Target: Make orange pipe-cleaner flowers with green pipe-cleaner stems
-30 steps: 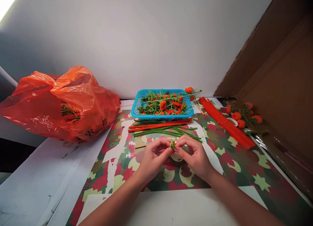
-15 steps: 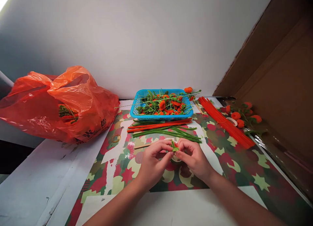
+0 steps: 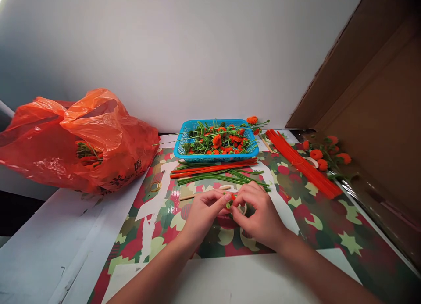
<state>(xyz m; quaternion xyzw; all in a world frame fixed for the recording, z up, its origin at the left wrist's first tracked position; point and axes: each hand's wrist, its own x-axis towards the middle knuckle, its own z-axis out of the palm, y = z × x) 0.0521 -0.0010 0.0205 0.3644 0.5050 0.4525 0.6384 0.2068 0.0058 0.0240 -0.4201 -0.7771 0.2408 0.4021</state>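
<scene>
Between my hands is a small green and orange pipe-cleaner flower (image 3: 228, 205), partly hidden by fingers. My left hand (image 3: 204, 216) pinches it from the left with thumb and forefinger. My right hand (image 3: 261, 212) closes its thumb and fingertips on its right side. Beneath the hands, a round pale ring, perhaps a tape roll (image 3: 244, 209), shows in part. Just beyond lie green pipe cleaners (image 3: 207, 180), orange pipe cleaners (image 3: 210, 168) and a thin wooden stick (image 3: 187, 198).
A blue basket (image 3: 215, 157) holds orange flowers and green stems. At left bulges an orange plastic bag (image 3: 131, 141) with flowers inside, near a coil of wire (image 3: 155, 187). On the right are an orange pipe-cleaner bundle (image 3: 302, 163), finished flowers (image 3: 316, 154) and a cardboard wall (image 3: 371, 84).
The flower has been turned between my fingers, and its green part now sits lower and further left. My right hand has rolled over with its knuckles raised. The view has shifted slightly.
</scene>
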